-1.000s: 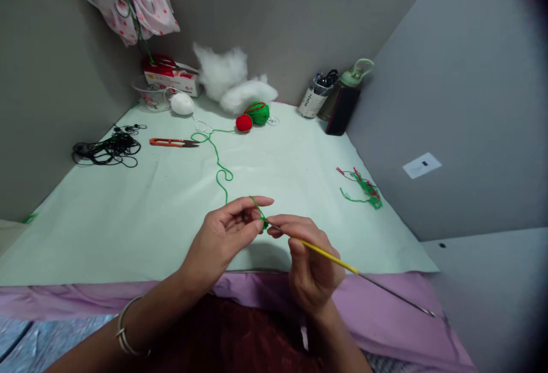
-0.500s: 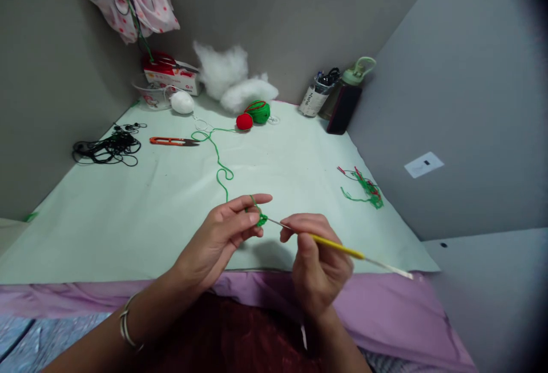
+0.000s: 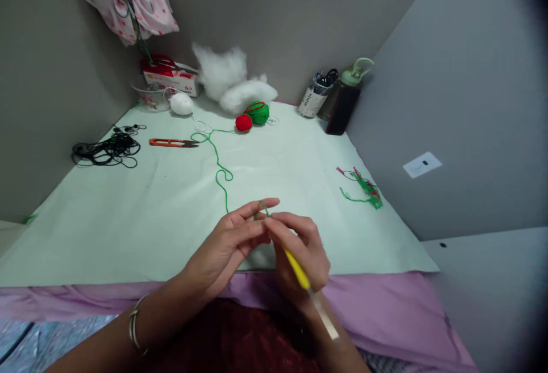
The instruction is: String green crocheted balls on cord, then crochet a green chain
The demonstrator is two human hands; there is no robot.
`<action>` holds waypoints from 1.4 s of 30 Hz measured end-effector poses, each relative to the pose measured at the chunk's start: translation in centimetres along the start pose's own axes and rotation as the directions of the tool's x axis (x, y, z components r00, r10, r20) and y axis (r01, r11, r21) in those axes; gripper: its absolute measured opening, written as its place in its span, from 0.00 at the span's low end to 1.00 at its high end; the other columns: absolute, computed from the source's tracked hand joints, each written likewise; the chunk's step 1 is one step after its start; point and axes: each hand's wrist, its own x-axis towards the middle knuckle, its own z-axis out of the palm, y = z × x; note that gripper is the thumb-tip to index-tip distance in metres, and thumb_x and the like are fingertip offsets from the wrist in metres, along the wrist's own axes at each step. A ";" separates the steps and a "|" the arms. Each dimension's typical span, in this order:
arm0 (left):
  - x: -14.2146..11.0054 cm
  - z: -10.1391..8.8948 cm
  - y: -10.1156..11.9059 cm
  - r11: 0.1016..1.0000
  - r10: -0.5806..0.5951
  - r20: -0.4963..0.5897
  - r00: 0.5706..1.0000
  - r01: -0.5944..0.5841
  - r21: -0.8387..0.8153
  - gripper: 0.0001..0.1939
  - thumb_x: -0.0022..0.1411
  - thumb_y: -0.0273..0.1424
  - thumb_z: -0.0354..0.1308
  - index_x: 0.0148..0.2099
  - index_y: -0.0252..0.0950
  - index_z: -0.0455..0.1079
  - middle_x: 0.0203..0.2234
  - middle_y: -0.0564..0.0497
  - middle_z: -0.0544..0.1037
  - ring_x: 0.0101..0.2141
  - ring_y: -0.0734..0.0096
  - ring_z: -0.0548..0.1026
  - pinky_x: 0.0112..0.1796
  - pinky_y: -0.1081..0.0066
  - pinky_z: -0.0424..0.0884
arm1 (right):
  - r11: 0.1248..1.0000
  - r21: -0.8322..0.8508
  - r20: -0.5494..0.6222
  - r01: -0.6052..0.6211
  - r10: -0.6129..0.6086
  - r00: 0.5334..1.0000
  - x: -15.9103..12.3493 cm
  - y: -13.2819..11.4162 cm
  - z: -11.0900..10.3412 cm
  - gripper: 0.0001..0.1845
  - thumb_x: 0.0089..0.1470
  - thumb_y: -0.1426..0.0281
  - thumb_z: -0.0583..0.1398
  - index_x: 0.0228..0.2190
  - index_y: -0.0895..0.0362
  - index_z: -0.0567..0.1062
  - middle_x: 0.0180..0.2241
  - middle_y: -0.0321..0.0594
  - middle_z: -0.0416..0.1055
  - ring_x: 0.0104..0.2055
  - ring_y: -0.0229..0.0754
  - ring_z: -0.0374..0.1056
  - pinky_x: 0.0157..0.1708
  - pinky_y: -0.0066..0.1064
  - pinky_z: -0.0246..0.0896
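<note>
My left hand (image 3: 231,244) pinches a small green crochet piece, and green yarn (image 3: 219,164) loops over its index finger. The strand runs back across the pale green mat (image 3: 128,213) to a green yarn ball (image 3: 258,112). Against the left fingertips, my right hand (image 3: 299,250) grips a yellow-handled crochet hook (image 3: 299,273), whose handle points down toward me. The hook tip is hidden between the two hands.
A red yarn ball (image 3: 244,123) lies beside the green one. Orange snips (image 3: 171,143) and a black cord tangle (image 3: 107,149) lie left. White stuffing (image 3: 231,79), a box (image 3: 171,76), a cup of tools (image 3: 314,96) and a bottle (image 3: 345,101) stand at the back. Yarn scraps (image 3: 363,190) lie right.
My right hand has moved in to the left hand and swung the hook handle from pointing right to pointing down toward me. The left hand has barely moved.
</note>
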 end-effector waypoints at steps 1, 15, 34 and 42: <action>0.1 -0.1 0.2 0.999 -0.033 0.016 0.999 0.033 -0.028 0.18 0.58 0.31 0.72 0.51 0.38 0.82 0.37 0.51 0.75 0.36 0.76 0.71 0.43 0.74 0.69 | 0.997 0.061 -0.028 -0.042 0.044 0.999 0.2 0.0 -0.1 0.17 0.63 0.78 0.61 0.48 0.48 0.81 0.42 0.41 0.78 0.41 0.43 0.76 0.38 0.37 0.74; -0.3 0.2 0.5 0.951 0.163 0.061 0.985 -0.173 0.256 0.14 0.60 0.34 0.70 0.49 0.42 0.82 0.34 0.52 0.76 0.37 0.72 0.72 0.44 0.70 0.68 | 0.753 0.555 0.145 -0.353 0.330 0.933 1.9 -0.5 -0.8 0.08 0.63 0.74 0.64 0.40 0.51 0.83 0.36 0.37 0.74 0.36 0.37 0.72 0.35 0.30 0.70; -0.7 -1.0 1.3 0.919 0.179 0.047 0.983 -0.183 0.348 0.16 0.63 0.36 0.70 0.53 0.46 0.81 0.37 0.52 0.78 0.42 0.71 0.75 0.48 0.71 0.69 | 0.575 0.733 0.132 -0.363 0.403 0.906 2.4 -0.8 0.5 0.10 0.66 0.72 0.61 0.40 0.52 0.84 0.38 0.39 0.78 0.33 0.35 0.73 0.32 0.29 0.70; -0.8 -1.3 1.3 0.906 0.194 0.051 0.980 -0.199 0.373 0.15 0.65 0.38 0.67 0.54 0.48 0.81 0.35 0.53 0.76 0.40 0.71 0.73 0.46 0.70 0.67 | 0.603 0.717 0.144 -0.350 0.363 0.921 2.4 -1.1 -0.2 0.13 0.70 0.71 0.55 0.42 0.51 0.80 0.40 0.39 0.81 0.34 0.37 0.77 0.34 0.32 0.73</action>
